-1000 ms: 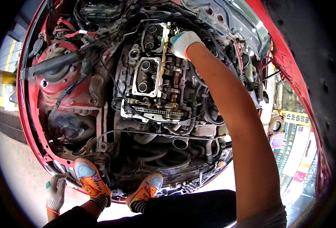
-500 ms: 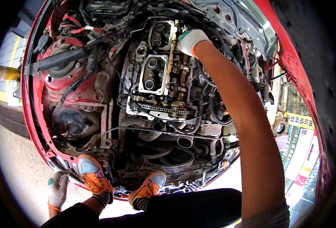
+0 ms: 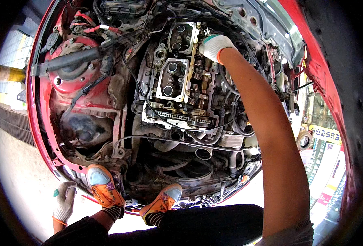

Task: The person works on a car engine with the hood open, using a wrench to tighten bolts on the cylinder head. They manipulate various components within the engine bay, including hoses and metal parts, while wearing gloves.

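My right hand, in a white knit glove with a green patch and orange cuff, reaches over the far end of the open engine. Its fingers curl down beside the camshaft parts, and their tips are hidden, so whatever they grip does not show. Under that hand run the exposed camshaft and springs, with a timing chain across the near end. Two metal-framed openings lie to the left. Low at the left, my left hand, gloved alike, hangs away from the engine with fingers curled and nothing visible in them.
A red strut tower with a dark bar across it stands left of the engine. Hoses and a loose cable cross the near side. My orange shoes rest at the car's front edge. The red raised panel rises at right.
The view has shifted slightly, so the engine sits a little farther right. My right hand stays at the same far end of the engine, and my left hand has barely moved.
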A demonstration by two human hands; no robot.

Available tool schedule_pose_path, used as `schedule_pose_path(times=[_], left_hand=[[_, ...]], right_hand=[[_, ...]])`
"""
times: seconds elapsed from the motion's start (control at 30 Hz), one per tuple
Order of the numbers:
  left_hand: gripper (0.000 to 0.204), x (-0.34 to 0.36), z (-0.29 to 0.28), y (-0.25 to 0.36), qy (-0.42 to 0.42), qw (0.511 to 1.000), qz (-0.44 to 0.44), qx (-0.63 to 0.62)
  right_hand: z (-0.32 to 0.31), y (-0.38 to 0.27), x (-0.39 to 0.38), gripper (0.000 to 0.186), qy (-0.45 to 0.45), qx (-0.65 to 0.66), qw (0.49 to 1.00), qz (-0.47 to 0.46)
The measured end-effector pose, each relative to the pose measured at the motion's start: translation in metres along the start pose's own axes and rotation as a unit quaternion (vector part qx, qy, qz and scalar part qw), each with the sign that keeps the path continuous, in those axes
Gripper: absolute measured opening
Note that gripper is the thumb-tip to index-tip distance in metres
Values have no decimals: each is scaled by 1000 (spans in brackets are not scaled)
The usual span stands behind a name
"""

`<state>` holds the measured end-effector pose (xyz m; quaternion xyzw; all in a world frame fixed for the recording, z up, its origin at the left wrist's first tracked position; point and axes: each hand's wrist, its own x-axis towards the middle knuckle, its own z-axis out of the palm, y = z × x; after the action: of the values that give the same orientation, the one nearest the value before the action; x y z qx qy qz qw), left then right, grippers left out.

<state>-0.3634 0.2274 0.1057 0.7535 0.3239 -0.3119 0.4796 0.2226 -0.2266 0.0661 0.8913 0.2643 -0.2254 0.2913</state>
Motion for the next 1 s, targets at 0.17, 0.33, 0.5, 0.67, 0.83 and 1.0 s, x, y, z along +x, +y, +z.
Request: schedule_pose_path(times=[0.17, 0.33, 0.5, 0.67, 0.83, 1.0], left_hand=[[21, 0, 1, -9, 9, 1000, 8, 8], [21, 2, 0, -13, 13, 1000, 7, -8], [22, 0, -1, -9, 4, 1000, 15, -27], [23, 0, -2, -8, 6, 1000, -6, -2], [23, -1, -4, -12, -2, 1000, -4, 26], [24, -1, 1, -7, -3, 1000, 3, 15]], right_hand=[[-2, 0, 1, 43, 23, -68, 997, -39], [2, 1, 6, 35, 25, -179, 978, -100], [-1, -1, 0, 38, 23, -75, 995, -55], [-10, -3, -5, 49, -20, -2, 1000, -21], [-3, 19, -7, 52, 51, 227, 968, 98], [21, 42, -56, 35, 153, -4, 988, 15]])
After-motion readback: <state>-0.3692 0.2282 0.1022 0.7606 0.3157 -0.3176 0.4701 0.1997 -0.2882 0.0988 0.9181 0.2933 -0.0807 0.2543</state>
